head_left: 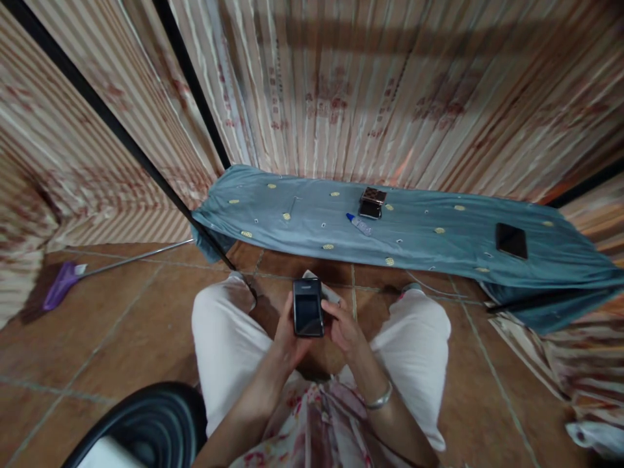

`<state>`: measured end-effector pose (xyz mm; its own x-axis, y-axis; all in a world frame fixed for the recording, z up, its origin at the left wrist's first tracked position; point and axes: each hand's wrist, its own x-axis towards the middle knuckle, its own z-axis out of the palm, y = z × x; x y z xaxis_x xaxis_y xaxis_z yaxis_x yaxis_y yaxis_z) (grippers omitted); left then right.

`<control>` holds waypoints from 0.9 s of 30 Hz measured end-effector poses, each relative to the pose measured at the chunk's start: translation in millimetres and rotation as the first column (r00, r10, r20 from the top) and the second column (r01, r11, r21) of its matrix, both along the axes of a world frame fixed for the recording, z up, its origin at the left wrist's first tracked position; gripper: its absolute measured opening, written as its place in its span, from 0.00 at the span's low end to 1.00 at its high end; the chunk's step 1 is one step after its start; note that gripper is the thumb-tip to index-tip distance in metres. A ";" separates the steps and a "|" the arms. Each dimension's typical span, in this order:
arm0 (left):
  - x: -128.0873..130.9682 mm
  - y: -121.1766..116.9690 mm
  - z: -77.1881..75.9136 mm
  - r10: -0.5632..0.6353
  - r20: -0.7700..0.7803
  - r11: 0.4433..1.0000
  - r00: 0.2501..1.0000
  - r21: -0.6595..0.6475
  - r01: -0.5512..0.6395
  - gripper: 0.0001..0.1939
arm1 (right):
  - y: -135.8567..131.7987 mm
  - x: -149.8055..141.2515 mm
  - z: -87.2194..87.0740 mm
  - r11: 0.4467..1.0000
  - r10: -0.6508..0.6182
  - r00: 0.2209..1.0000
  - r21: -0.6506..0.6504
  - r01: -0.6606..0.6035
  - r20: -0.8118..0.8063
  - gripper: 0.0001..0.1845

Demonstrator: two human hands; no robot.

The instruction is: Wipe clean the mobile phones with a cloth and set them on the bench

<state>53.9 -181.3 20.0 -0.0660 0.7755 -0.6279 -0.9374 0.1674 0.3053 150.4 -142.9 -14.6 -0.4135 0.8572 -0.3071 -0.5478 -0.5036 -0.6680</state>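
Note:
My left hand (287, 331) is closed round the lower left side of a small black rectangular device (308, 309), held upright between my knees. A dark, screen-like panel fills most of its face. My right hand (344, 325) is closed at the device's right edge, thumb on top. A pale flat piece, like cloth or paper (327, 289), shows behind the device and runs into the fingers of my right hand; its kind is unclear. Most fingertips of both hands are hidden behind what they hold.
Ahead stands a low bench under blue cloth (302, 227). On it lie a checkered brown-and-black case (373, 203), a blue-capped tube (359, 224) and a black phone-like slab (511, 240). A purple broom (62, 285) lies left; a black round tub (160, 416) stands by my left leg.

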 end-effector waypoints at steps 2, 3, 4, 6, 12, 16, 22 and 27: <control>1.7 -2.3 3.8 -0.020 -0.019 1.000 1.000 0.015 0.020 0.24 | -0.5 1.9 4.3 0.999 -0.017 1.000 0.028 0.016 0.016 0.25; 1.5 -4.0 4.9 -0.040 -0.027 0.999 0.999 0.032 0.041 0.24 | 0.0 3.5 7.2 0.998 -0.029 0.999 0.054 0.028 0.026 0.26; 0.7 -5.6 5.5 -0.058 -0.035 0.997 0.998 0.056 0.060 0.23 | 0.6 5.4 10.5 0.995 -0.040 0.998 0.088 0.036 0.041 0.26; -1.4 -8.8 5.6 -0.082 -0.048 0.991 0.995 0.105 0.087 0.20 | 1.9 9.3 16.8 0.985 -0.052 0.994 0.169 0.035 0.094 0.26; -3.7 -13.5 -3.5 -0.176 -0.063 0.957 0.982 0.221 0.186 0.21 | 9.0 17.3 24.2 0.958 -0.170 0.976 0.256 0.132 0.134 0.24; -1.4 -12.9 -14.1 -0.164 -0.051 0.959 0.985 0.224 0.171 0.24 | 11.8 22.4 23.6 0.922 -0.225 0.958 0.358 0.150 0.178 0.22; 4.6 -4.3 -23.0 -0.108 -0.116 0.989 0.987 0.090 0.118 0.17 | -1.5 20.5 18.6 0.470 -0.356 0.682 0.753 -0.461 0.639 0.28; 2.9 -14.7 -32.2 -0.043 -0.335 0.984 0.941 0.149 0.099 0.19 | -18.4 16.3 12.6 0.228 -0.515 0.500 0.673 -0.703 0.696 0.35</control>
<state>56.7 -196.0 -12.2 -0.1889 0.8749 -0.4459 -0.7669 0.1522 0.6234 166.7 -161.3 -2.0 -0.6541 0.6624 0.3653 0.4182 0.7191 -0.5550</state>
